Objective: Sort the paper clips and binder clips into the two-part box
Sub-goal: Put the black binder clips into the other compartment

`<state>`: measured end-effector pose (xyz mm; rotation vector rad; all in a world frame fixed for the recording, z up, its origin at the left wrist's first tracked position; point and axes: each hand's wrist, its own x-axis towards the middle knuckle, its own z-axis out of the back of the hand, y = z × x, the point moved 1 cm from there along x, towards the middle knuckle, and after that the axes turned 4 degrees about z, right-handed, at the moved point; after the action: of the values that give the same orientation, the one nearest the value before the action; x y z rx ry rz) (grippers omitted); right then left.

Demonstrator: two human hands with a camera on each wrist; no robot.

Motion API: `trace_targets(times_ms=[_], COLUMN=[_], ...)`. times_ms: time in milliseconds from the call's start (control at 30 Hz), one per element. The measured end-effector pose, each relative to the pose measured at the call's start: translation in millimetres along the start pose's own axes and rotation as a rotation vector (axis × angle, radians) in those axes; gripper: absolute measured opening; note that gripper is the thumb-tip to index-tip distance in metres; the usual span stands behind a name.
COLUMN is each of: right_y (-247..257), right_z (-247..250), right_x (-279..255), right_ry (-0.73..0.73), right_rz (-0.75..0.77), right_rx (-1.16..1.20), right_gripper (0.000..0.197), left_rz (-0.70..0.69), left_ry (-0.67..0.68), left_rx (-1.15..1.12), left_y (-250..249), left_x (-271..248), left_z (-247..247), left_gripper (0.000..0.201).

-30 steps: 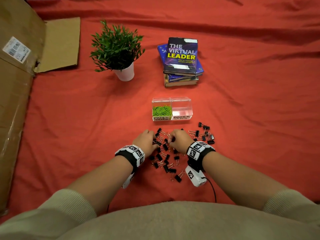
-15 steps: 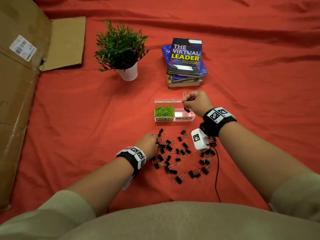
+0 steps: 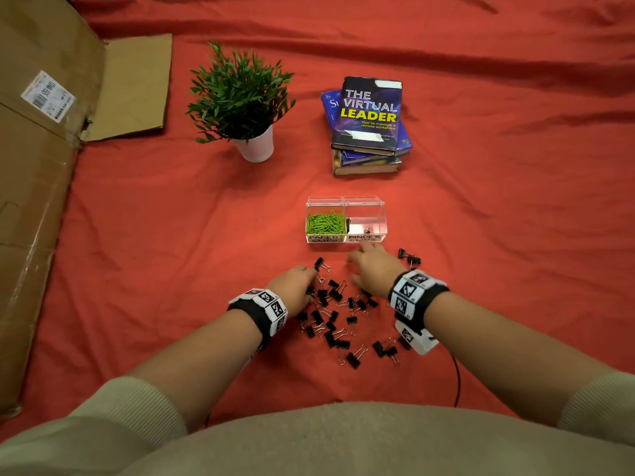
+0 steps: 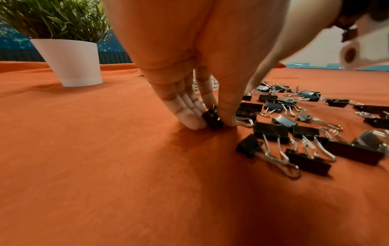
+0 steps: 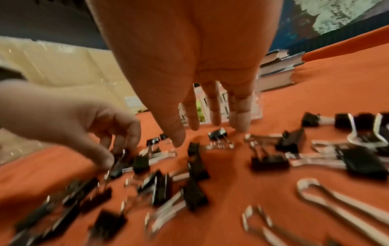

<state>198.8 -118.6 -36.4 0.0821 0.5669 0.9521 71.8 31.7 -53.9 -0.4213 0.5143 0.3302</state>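
Observation:
A clear two-part box (image 3: 346, 203) stands on the red cloth. Its left half holds green paper clips (image 3: 325, 222); its right half, labelled binder clips, holds one or two black clips (image 3: 366, 230). Several black binder clips (image 3: 335, 317) lie scattered in front of it. My left hand (image 3: 298, 284) is at the pile's left edge and pinches one binder clip (image 4: 212, 119) between thumb and fingers against the cloth. My right hand (image 3: 369, 269) hovers above the pile just in front of the box, fingers (image 5: 214, 106) straight and spread, holding nothing.
A potted green plant (image 3: 240, 101) in a white pot stands back left. A stack of books (image 3: 369, 125) sits behind the box. Flattened cardboard (image 3: 37, 187) lies along the left side. A black cable (image 3: 457, 379) trails from my right wrist.
My right hand carried a binder clip to the box's right half, let it go, and came back down over the pile with nothing in it. The left hand stayed at the pile's left edge.

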Motion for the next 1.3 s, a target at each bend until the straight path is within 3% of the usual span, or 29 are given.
trace_targets(times_ms=[100, 333, 467, 633, 800, 1033, 1200, 1300], right_y=[-3, -3, -9, -24, -39, -47, -38, -32], right_z=[-18, -23, -22, -5, 42, 74, 71, 69], right_x=[-4, -7, -8, -12, -10, 19, 33, 25], right_ry=[0.016, -0.054, -0.089, -0.182, -0.375, -0.463, -0.412, -0.413], right_rz=[-0.013, -0.036, -0.066, -0.263, -0.267, -0.226, -0.186, -0.113], right_rx=[-0.035, 0.172, 0.275, 0.697, 1.0, 0.889, 0.679, 0.529], right_gripper=[0.039, 0.014, 0.007, 0.004, 0.02, 0.013, 0.006, 0.009], left_rz=[-0.005, 0.045, 0.029, -0.018, 0.008, 0.001, -0.043, -0.09], left_ry=[0.002, 0.031, -0.046, -0.189, -0.318, -0.224, -0.262, -0.17], left_rx=[-0.014, -0.176, -0.332, -0.39, -0.293, -0.147, -0.19, -0.155], left_y=[0, 0, -16, -56, -83, -92, -82, -71], left_x=[1, 2, 8, 34, 75, 89, 62, 38], left_z=[2, 9, 30, 68, 84, 79, 69, 48], left_gripper=[0.031, 0.024, 0.022, 0.015, 0.015, 0.024, 0.018, 0.017])
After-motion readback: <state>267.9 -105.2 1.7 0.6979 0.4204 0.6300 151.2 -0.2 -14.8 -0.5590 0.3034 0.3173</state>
